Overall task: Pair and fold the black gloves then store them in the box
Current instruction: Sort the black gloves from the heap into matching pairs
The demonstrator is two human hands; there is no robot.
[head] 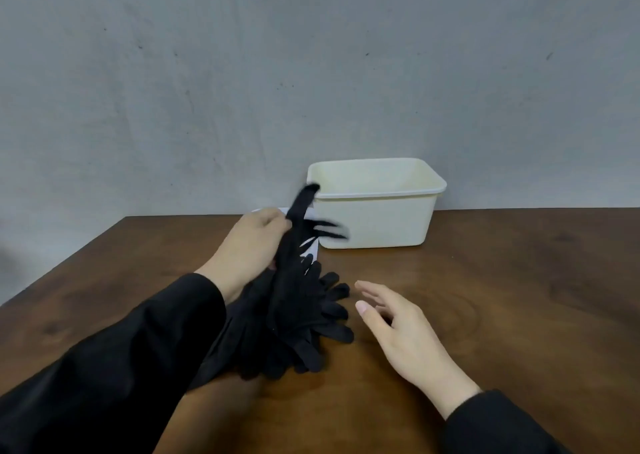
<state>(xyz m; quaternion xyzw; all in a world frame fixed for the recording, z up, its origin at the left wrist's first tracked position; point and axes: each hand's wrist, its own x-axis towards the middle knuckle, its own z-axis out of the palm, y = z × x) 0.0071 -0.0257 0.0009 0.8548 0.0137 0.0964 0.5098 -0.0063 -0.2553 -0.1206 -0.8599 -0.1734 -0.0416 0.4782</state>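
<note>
Grey, scuffed wall [242, 90] fills the background of the head view, and a dark brown wooden table [519, 297] runs up to it. On the far side of the table, against the wall, stands a cream plastic box [377, 219], open at the top; no glove shows inside it.

Near the table's middle lies a heap of black gloves [311, 336], their fingers splayed toward the right. The left hand [252, 245], in a black sleeve [114, 377], is raised over the heap with its fingers curled round one black glove [298, 232], which is lifted and motion-blurred, its tip level with the box's left rim. A white object [313, 245] shows partly behind that glove; what it is cannot be told.

The right hand [398, 329] is just right of the heap, fingers relaxed and spread, holding nothing.
</note>
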